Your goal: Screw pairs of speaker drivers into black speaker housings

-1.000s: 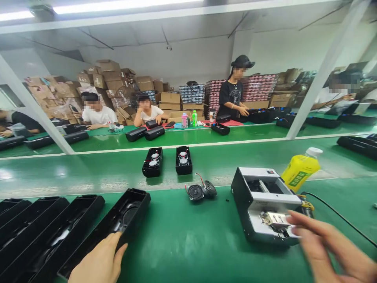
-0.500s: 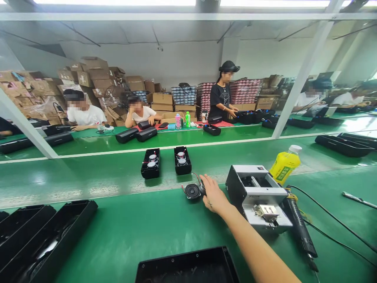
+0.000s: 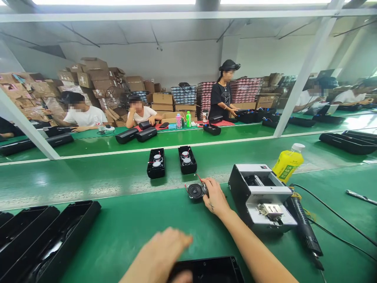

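Two small round black speakers with red wires lie together on the green bench, and the flat one (image 3: 195, 191) shows its cone. My right hand (image 3: 215, 197) has its fingers closed around the other speaker (image 3: 205, 189), which they partly cover. My left hand (image 3: 163, 249) is smeared by motion above the near corner of a black plastic case (image 3: 213, 269), at the bottom of the view. Whether the left fingers touch the case I cannot tell. Farther off, two black cases (image 3: 156, 169) (image 3: 187, 167) stand on the belt with speakers and red wires inside.
Right of my right hand stands a grey-white machine (image 3: 262, 196), with a black electric screwdriver (image 3: 304, 226) and its cable beside it. Behind it is a yellow bottle (image 3: 288, 163). Long black cases (image 3: 70, 232) lie at the left. Several co-workers (image 3: 222, 94) are across the belt.
My left hand has come into view over the near black case. My right hand stays at the speakers. The whole scene has shifted slightly right with the camera.
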Demonstrator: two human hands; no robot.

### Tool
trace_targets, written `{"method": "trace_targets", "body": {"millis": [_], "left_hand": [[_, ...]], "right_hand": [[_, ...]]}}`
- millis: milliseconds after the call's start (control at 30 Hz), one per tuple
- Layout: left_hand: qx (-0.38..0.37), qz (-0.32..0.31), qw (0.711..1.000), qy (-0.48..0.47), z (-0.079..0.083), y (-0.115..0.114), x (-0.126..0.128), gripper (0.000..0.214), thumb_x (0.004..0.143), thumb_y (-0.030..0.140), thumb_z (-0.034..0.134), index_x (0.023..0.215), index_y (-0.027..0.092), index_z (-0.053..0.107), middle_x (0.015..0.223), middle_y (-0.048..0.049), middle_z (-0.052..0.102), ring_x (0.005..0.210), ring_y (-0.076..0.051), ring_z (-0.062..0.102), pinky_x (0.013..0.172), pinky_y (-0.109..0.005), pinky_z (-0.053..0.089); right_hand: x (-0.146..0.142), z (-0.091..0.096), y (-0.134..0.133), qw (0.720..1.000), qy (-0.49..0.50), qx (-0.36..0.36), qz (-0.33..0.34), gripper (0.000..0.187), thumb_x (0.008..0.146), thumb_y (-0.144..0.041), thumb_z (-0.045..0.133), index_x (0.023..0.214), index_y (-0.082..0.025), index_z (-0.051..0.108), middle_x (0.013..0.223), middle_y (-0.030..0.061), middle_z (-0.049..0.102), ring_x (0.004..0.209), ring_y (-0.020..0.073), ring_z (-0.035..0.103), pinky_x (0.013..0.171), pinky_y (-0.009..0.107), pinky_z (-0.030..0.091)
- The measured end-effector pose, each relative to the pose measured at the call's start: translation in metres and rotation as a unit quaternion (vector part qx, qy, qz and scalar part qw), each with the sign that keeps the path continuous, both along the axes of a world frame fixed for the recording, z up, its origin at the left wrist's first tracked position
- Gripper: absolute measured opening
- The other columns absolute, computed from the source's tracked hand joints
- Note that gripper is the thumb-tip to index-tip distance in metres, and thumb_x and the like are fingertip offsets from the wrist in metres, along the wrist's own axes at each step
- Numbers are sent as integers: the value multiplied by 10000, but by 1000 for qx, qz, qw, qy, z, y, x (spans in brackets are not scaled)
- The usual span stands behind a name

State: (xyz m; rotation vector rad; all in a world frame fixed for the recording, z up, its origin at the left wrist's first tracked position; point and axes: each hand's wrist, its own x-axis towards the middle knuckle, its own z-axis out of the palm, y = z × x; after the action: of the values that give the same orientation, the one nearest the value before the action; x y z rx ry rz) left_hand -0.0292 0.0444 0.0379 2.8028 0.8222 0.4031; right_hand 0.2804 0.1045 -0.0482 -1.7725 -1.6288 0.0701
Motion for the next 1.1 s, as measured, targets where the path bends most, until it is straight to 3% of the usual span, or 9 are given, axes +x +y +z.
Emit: {"method": "trace_targets", "body": {"millis": [100,200,300,433,567,733,867,933,1100], "left_hand": [[-32,35,995,86,19,65,59,725,937,356,743,1603,247,479,1612,-155,576,1492,-350,550,1243,-563,468],[-35,36,990,130,18,112,117,760,930,414,802,1587,203,484,1689,-176,460,1538,-380,474,1238,-616,449],[-20,38,986,162,5,128,153,629,981,445,753,1530,222,540,1642,-146,496,1464,-366,534,1183,-636,490],[13,52,981,184,-6,126,165,579,990,402,744,1507,222,556,1591,-137,535,1415,-354,562,1169,-633,492],[12,50,983,174,-6,125,153,561,945,309,775,1464,204,590,1439,-122,644,1350,-344,603,1160,-636,474],[-57,27,997,46,1,129,121,649,687,102,730,1319,234,661,1290,-107,705,1241,-349,651,1074,-541,505],[-141,60,982,-106,4,127,76,440,829,344,690,1253,278,594,1286,-65,686,1156,-275,679,1055,-454,532],[-187,107,963,-162,0,119,48,504,873,498,695,1293,279,525,1229,-54,704,1056,-249,711,991,-424,572],[-282,200,902,-258,-33,92,-9,665,909,616,651,1416,238,447,1291,-99,753,1117,-242,772,1003,-376,616]], "right_hand": [[-1,-4,-2,1000,19,21,-4,442,1026,-289,711,1443,-201,594,1465,127,581,1300,314,599,1116,564,539],[-2,-7,-5,998,40,47,-1,451,1027,-283,707,1455,-205,588,1478,127,573,1330,322,582,1137,576,523],[-6,-8,-6,996,64,68,3,451,1023,-285,712,1452,-209,596,1474,127,578,1340,326,576,1152,588,509],[-10,-5,-3,990,111,87,6,447,1003,-295,740,1423,-204,621,1430,122,610,1314,321,595,1146,587,513],[-7,10,-3,978,179,108,-12,479,995,-264,734,1450,-203,595,1405,121,627,1312,318,607,1152,583,511],[-6,38,-10,960,269,75,-15,541,948,-237,786,1444,-183,577,1384,121,631,1284,312,632,1131,572,536],[-10,60,-18,929,369,-4,21,467,991,-279,762,1405,-163,579,1198,88,703,953,212,724,845,400,660],[-9,67,-25,909,415,-34,30,415,1057,-358,679,1409,-166,572,1222,101,702,904,191,729,739,335,655],[-8,59,-45,897,427,-114,17,390,1100,-486,590,1278,-147,660,1063,71,720,838,175,705,714,322,621]]}}
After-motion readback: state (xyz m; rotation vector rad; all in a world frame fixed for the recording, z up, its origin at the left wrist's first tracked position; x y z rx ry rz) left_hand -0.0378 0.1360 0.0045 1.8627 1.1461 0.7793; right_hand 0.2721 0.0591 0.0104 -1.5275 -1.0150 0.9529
